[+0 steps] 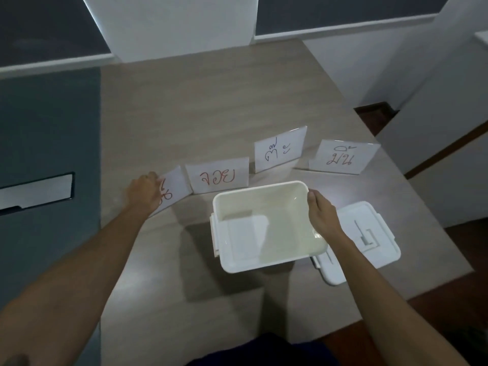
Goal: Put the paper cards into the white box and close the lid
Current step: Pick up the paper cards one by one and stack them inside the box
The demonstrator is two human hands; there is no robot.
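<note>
An open white box (264, 265) stands on the table in front of me, with a white card lying flat on its bottom (245, 236). My right hand (320, 215) grips the box's right rim. The white lid (369, 233) lies flat to the right of the box. Four folded paper cards stand in a row behind the box. My left hand (145, 191) is closed on the leftmost card (173, 188), which has red writing. To its right stand a second red-lettered card (217, 178), a blue-lettered card (280, 151) and a fourth card (342, 158).
The wooden table (211, 107) ends at a right edge near the lid, with dark floor beyond. A grey-blue surface (47, 154) with a white strip lies to the left. A white pillar (171, 25) stands behind the table.
</note>
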